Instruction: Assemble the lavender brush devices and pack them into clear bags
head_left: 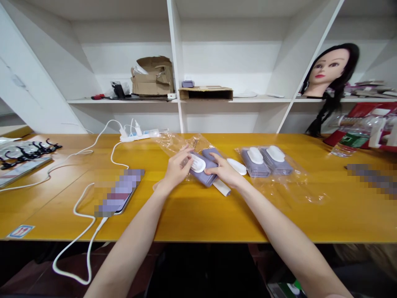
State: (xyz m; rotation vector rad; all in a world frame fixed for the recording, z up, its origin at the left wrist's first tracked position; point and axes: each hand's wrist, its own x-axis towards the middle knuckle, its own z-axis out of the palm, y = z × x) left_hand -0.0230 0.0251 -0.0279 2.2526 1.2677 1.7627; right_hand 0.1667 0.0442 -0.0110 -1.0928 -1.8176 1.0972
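Yellow-orange wood-grain surface (198, 219) under white shelving (217, 100). Lilac pack (205, 176) lies between both hands: matte, faintly fabric-like skin, rounded oblong, white oval plastic lid (197, 163) on its face, crinkled clear plastic bag (182, 142) beneath. No print legible on it.

Left hand (176, 167): fingers pressed together, curled over the pack's edge beside the lid. Right hand (225, 171): fingers together, laid across the pack, thumb stretched along it; firmness of grip cannot be told.

Just beside the right hand, a loose white oval piece (237, 166); under its wrist side, a pale flat strip (222, 186). Farther right, two more lilac packs (266, 162) with white oval lids, side by side on clear plastic.

Left of the hands, a phone (119, 192), screen pixelated, on a white cable (83, 215) running toward a white power strip (139, 134). Another pixelated object (370, 180) near the right edge. Small red-and-blue sticker (20, 231) at the front edge, wording unreadable.

Shelf holds torn cardboard (153, 76) and a mannequin head (328, 70) with long dark braided hair.
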